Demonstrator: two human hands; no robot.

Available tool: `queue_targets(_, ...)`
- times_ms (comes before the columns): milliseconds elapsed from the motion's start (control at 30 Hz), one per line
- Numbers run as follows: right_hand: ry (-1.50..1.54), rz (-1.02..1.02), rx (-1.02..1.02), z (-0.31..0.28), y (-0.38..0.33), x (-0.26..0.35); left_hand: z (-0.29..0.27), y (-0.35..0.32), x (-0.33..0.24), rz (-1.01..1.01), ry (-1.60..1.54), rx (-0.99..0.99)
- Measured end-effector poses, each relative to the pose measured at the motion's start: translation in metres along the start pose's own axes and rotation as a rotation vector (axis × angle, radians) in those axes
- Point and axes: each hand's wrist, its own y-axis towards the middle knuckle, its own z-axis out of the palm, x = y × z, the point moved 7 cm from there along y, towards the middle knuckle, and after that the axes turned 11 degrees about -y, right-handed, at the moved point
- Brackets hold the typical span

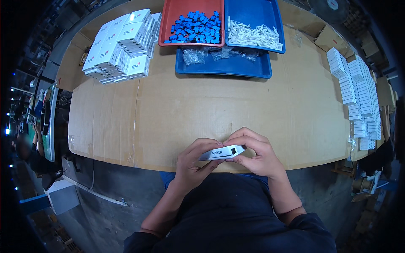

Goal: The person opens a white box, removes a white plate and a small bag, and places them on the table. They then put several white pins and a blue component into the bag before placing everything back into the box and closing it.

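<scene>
- White slim box with dark printing and a small dark slot (222,153) sits between our hands, over the near edge of the tan cardboard-covered tabletop (202,109).
- Our left hand (195,162) grips its left end, thumb below and fingers above; our right hand (256,154) has its fingers closed round the right end.
- Ahead of us, a wide span of cardboard runs to the shallow blue plastic tray (223,71) at the far side.
- Stacked white cartons (126,46) bound that span at far left; rows of small white boxes (360,92) line the right edge.
</scene>
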Motion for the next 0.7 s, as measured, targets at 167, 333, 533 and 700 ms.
queue_targets(167, 0.000, -0.038, -0.039, -0.003, -0.002, 0.006, 0.003, 0.001, -0.010, 0.023, 0.042, 0.003)
queue_targets(333, 0.058, -0.069, -0.105, -0.001, -0.005, 0.005, -0.002, -0.006, 0.002, -0.032, -0.099, -0.030)
queue_targets(533, 0.066, 0.015, -0.115, 0.008, -0.007, -0.007, -0.003, -0.007, 0.006, -0.125, -0.029, -0.060)
queue_targets(700, 0.413, 0.053, -0.318, 0.011, -0.008, -0.017, -0.004, -0.007, 0.019, -0.214, -0.399, -0.253)
